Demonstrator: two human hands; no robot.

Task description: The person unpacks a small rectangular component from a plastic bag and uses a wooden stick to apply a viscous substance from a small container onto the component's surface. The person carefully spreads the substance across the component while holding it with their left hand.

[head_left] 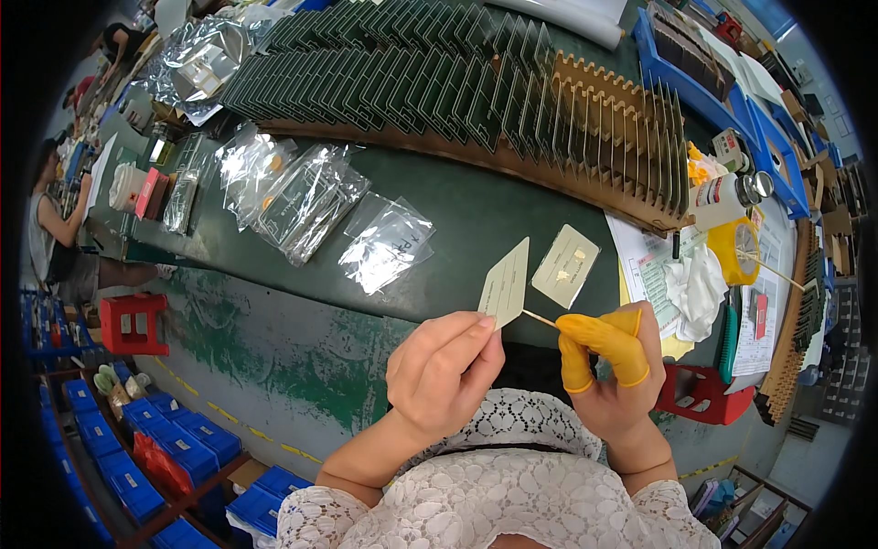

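Card (pixel 508 280), pinched by the left hand (pixel 444 373) over the bench (pixel 439 188), has its long axis slanting away and slightly right, while the right hand (pixel 615 371) grips 1 stick (pixel 540 318) pointing left toward it.

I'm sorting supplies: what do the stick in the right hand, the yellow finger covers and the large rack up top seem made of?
Stick: probably matte wood, being pale tan, thin and straight. Finger covers: likely satin rubber, yellow, wrinkled and close-fitting. Rack: dull brown with notched edges, perhaps wood or fibreboard.
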